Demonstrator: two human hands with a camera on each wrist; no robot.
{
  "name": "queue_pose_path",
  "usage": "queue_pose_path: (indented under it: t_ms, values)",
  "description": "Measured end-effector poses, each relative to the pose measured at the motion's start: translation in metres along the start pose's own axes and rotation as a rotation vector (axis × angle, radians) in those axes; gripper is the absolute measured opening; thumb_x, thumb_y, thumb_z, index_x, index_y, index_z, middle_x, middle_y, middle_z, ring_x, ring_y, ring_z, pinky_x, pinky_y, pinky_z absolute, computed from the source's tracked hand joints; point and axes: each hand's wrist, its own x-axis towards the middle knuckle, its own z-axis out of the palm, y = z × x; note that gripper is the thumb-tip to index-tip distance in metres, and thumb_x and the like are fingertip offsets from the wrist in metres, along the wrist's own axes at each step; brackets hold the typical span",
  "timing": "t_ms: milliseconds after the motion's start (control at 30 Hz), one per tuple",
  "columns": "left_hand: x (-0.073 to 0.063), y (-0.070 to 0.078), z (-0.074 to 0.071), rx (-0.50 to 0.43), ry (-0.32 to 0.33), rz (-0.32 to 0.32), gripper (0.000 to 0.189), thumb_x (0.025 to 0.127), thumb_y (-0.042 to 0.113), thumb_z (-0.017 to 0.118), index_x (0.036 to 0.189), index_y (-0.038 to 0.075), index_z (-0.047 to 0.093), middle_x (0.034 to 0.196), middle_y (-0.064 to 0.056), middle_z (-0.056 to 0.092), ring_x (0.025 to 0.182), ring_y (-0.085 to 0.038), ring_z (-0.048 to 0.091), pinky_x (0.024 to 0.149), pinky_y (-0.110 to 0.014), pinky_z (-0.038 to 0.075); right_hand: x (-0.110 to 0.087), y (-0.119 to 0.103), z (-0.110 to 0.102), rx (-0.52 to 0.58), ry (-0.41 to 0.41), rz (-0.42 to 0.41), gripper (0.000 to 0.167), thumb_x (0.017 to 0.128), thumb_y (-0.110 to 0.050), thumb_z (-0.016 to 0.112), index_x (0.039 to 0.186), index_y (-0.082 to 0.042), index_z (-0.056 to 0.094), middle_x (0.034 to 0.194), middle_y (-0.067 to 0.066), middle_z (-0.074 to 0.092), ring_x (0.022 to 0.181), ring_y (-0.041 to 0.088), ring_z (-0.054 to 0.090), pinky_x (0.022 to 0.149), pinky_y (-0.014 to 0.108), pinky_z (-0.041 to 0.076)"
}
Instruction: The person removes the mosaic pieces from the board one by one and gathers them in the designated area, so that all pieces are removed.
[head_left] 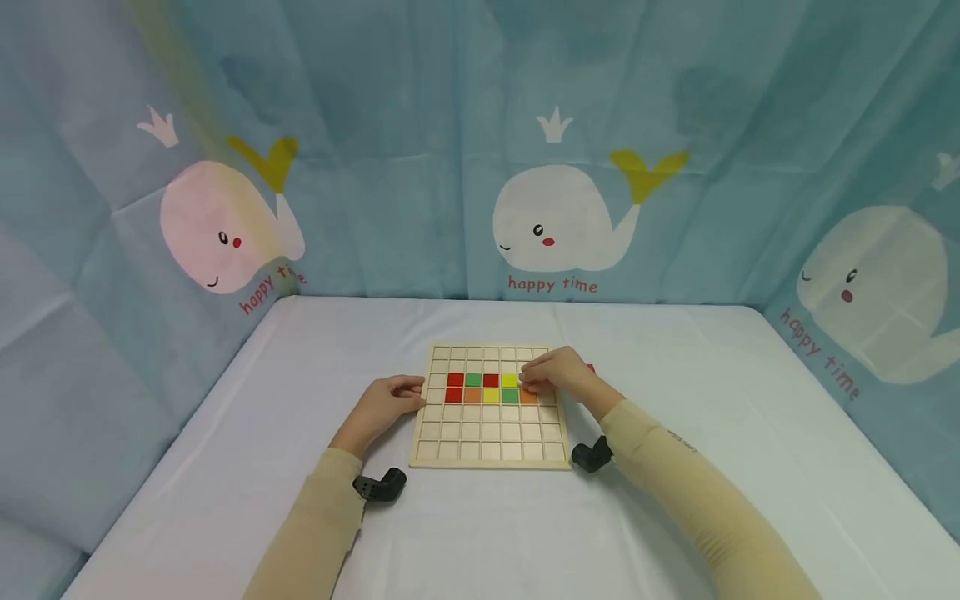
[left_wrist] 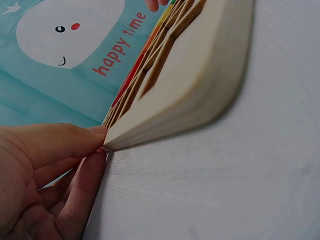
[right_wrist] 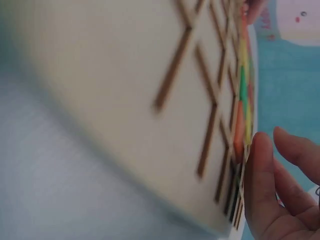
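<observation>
A square wooden grid board lies on the table, with two rows of coloured square tiles in its cells. The upper row shows red, green, red and a yellow tile; the lower runs from red to an orange tile. My left hand pinches the board's left edge between thumb and fingers. Over the right end of the tile rows, my right hand has its fingertips down at the cell beside the yellow tile. In the right wrist view its thumb and finger stand apart, with no tile visible between them.
A bit of red shows behind the right hand, mostly hidden by it. Black wrist devices sit on both sleeves. The white-covered table spreads around the board, and a blue whale-print curtain hangs behind it.
</observation>
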Motion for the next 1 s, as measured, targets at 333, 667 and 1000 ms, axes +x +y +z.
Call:
queue_pose_path:
  t_ms: [333, 667, 1000]
  values:
    - [-0.0015, 0.0024, 0.0003, 0.004, -0.005, -0.010, 0.045, 0.089, 0.014, 0.072, 0.132, 0.007, 0.063, 0.104, -0.006, 0.069, 0.096, -0.017, 0.060, 0.090, -0.033, 0.046, 0.0024, -0.0044, 0.0014, -0.019, -0.020, -0.001, 0.028, 0.089, -0.009, 0.073, 0.113, 0.006, 0.071, 0.094, 0.012, 0.077, 0.069, 0.008, 0.072, 0.069, 0.023, 0.058]
    - [-0.0017, 0.0019, 0.0007, -0.005, 0.000, -0.024, 0.045, 0.088, 0.013, 0.073, 0.132, 0.006, 0.063, 0.106, -0.007, 0.069, 0.098, -0.017, 0.061, 0.091, -0.033, 0.046, 0.0069, -0.0024, 0.0012, -0.032, -0.061, -0.014, 0.026, 0.087, -0.006, 0.074, 0.109, 0.008, 0.072, 0.089, 0.013, 0.077, 0.063, 0.009, 0.070, 0.065, 0.022, 0.057]
    - [0.0012, 0.0006, 0.0018, 0.028, 0.010, -0.011, 0.047, 0.088, 0.014, 0.073, 0.133, 0.006, 0.062, 0.107, -0.007, 0.069, 0.098, -0.017, 0.061, 0.093, -0.037, 0.046, 0.0086, -0.0048, 0.0057, -0.098, -0.031, -0.017, 0.020, 0.086, -0.009, 0.075, 0.101, 0.005, 0.076, 0.085, 0.010, 0.077, 0.057, 0.007, 0.066, 0.063, 0.020, 0.055]
